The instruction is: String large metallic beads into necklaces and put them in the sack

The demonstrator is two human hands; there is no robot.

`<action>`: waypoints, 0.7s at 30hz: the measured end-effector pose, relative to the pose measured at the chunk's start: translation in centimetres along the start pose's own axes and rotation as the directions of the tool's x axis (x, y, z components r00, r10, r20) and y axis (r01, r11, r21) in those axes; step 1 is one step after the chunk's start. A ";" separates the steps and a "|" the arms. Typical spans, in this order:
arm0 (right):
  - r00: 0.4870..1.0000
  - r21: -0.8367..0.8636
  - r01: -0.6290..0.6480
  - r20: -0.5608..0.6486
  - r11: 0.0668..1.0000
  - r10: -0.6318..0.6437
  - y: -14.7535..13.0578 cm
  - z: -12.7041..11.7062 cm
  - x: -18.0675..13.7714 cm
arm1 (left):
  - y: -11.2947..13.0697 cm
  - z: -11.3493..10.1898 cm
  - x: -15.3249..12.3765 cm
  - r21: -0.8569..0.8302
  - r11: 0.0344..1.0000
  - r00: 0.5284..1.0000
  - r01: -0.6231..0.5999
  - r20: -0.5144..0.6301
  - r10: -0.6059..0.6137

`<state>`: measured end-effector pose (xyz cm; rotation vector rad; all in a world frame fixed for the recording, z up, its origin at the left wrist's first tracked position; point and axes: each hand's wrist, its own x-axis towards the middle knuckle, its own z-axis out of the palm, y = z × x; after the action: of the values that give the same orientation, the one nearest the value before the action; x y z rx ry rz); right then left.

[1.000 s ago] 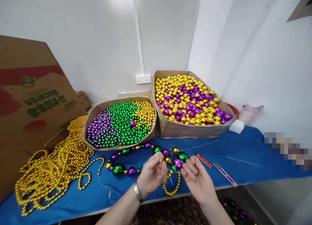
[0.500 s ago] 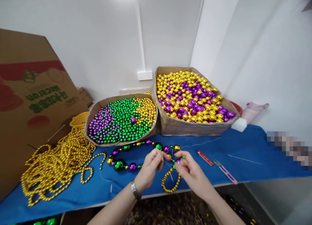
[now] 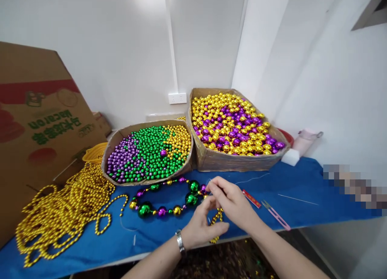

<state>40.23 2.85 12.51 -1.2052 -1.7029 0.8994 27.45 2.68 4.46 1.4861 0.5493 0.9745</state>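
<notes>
Half a second ago the two hands face each other; now the right hand [image 3: 232, 200] is over the left hand [image 3: 198, 225]. The right's fingertips are pinched, apparently on fine thread; the left is half open, thumb out, and whether it grips anything cannot be told. The work seems to centre on the thread. One necklace [image 3: 145, 209] lies mid-bench [image 3: 308, 176], its right end behind the hands; one gold loop [image 3: 215, 219] hangs near the front edge, partly hidden. Two bead boxes [image 3: 236, 163] line the back edge, one gold heap [image 3: 69, 214] the left end; rightward lie one red strip [image 3: 251, 199], one snips [image 3: 278, 217], one rod [image 3: 298, 199].
</notes>
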 end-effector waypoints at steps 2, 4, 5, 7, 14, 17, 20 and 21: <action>0.998 0.137 -0.066 0.019 0.988 0.064 -0.1 0.0 0.8 | -0.1 0.1 0.3 0.125 0.992 0.998 -0.029 -0.044 0.035; 0.993 0.300 -0.116 0.038 0.947 0.110 0.1 -0.1 1.7 | -0.1 0.0 0.6 0.147 0.988 0.993 -0.046 -0.098 0.060; 0.992 0.381 -0.124 0.032 0.916 0.121 0.4 -0.2 2.1 | -0.1 -0.1 0.8 0.127 0.991 0.992 -0.045 -0.111 0.059; 0.991 0.499 -0.109 -0.011 0.860 0.132 1.2 -0.3 3.0 | 0.0 -0.6 0.9 0.056 0.998 0.992 -0.021 -0.124 0.028; 0.949 0.418 -0.113 -0.223 0.901 0.222 7.0 0.7 4.1 | -1.4 -3.9 0.0 0.237 0.966 0.994 0.106 -0.033 -0.101; 0.936 0.209 -0.189 -0.259 0.960 0.240 10.0 0.0 2.1 | -2.7 -4.8 0.0 0.286 0.942 0.983 0.178 -0.019 -0.181; 0.922 -0.086 -0.295 -0.289 0.952 0.260 13.0 -3.1 -1.9 | -2.9 -5.8 0.1 0.167 0.959 0.971 0.228 -0.115 -0.211; 0.907 -0.189 -0.347 -0.316 0.919 0.278 13.9 -4.5 -3.5 | -2.7 -6.2 0.1 0.109 0.968 0.965 0.227 -0.157 -0.209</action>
<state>49.89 3.80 1.06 -1.7246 -1.4348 0.6730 22.94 6.75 1.49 1.4371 0.8753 0.8910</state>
